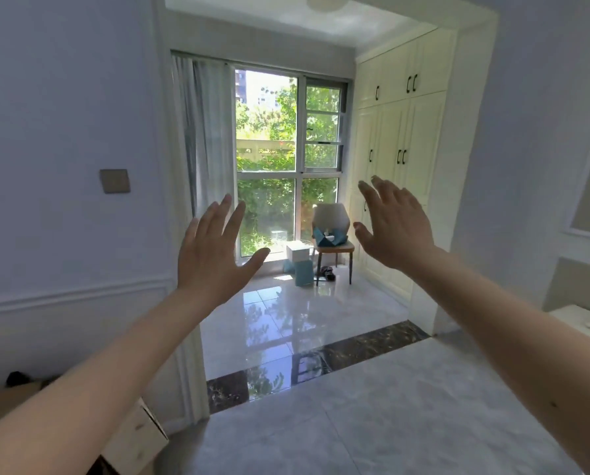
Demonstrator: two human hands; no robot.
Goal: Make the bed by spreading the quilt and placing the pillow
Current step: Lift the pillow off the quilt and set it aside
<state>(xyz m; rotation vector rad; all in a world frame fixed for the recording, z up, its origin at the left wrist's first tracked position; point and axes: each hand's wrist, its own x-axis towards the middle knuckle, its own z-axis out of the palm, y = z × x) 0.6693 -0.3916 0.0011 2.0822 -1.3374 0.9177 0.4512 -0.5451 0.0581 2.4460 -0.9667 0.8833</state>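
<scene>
Open air surrounds both raised hands, with bare tiled floor point(372, 406) ahead through the doorway, while a chair point(333, 248) and boxes point(300, 265) crowd the window point(286, 159) and a cardboard box point(136, 437) stands lower left.

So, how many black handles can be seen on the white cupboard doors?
6, maybe more hidden. On the upper doors: a single handle and a pair. On the tall doors: a single handle and a pair. The right hand covers part of the lower doors.
</scene>
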